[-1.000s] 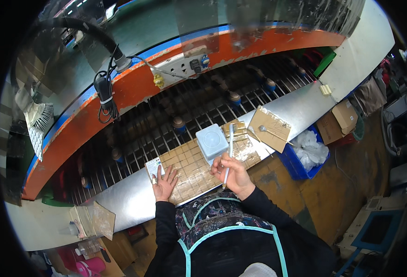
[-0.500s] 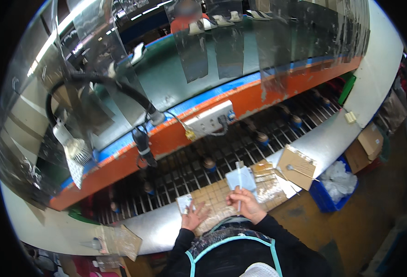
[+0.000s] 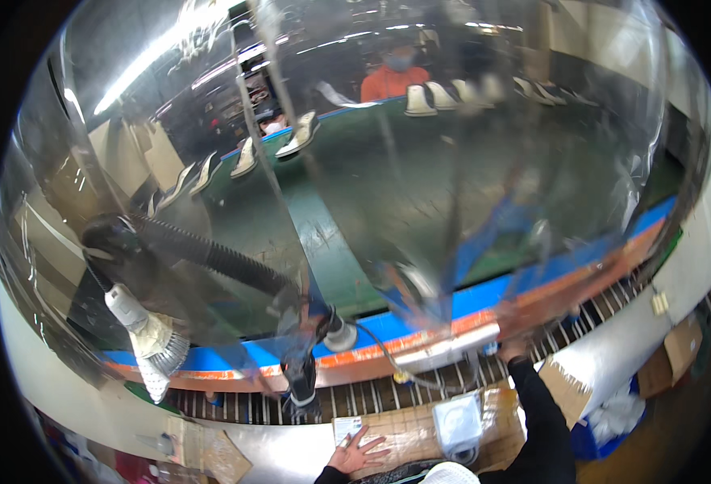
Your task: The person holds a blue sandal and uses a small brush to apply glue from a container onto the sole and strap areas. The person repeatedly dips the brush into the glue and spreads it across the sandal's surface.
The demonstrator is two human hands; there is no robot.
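Note:
My left hand (image 3: pixel 357 453) lies with its fingers spread on a taped brown cardboard sheet (image 3: pixel 412 431), at the lower edge of a small white printed card (image 3: pixel 345 427). To its right on the cardboard sits a pale grey-blue square tray or dish (image 3: pixel 458 423). My right arm reaches forward past it, and my right hand (image 3: pixel 514 348) is at the orange edge of the conveyor, beside the white power strip (image 3: pixel 452 348). Its fingers are smeared and partly hidden, so any held thing cannot be made out.
Clear plastic curtains (image 3: pixel 388 161) hang before a green conveyor belt (image 3: pixel 372 226) carrying several shoes (image 3: pixel 299 135). A lamp (image 3: pixel 158 347) on a flexible black arm hangs at left. Metal rollers (image 3: pixel 251 407) run below. A blue bin (image 3: pixel 605 431) with plastic bags stands right; a person (image 3: pixel 394 79) is beyond.
My right hand has moved from above the dish forward and right to the conveyor edge; the white stick-like tool it held no longer shows. The view has tilted up toward the belt.

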